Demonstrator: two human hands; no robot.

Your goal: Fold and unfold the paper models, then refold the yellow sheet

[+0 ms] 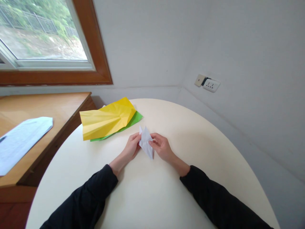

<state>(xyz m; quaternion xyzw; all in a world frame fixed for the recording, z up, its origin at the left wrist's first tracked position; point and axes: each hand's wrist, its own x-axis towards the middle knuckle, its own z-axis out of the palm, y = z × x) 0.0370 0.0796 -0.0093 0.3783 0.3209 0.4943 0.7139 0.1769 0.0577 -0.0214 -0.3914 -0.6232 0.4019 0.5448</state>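
A small folded white paper (145, 142), diamond-like with pointed tips at its top and bottom, is held just above the round table between my two hands. My left hand (132, 145) grips its left edge, the fingers partly hidden behind the paper. On the other side my right hand (162, 146) pinches the right edge between thumb and fingers. Beyond my left hand lies a creased yellow paper sheet (108, 119), with a green sheet (130, 123) showing from under it.
The round white table (190, 136) fills the middle. To the left stands a wooden desk (64, 105) with written paper sheets (25, 140) and a pen (3, 139). A brown-framed window (94, 41) and a wall socket (211, 85) are beyond.
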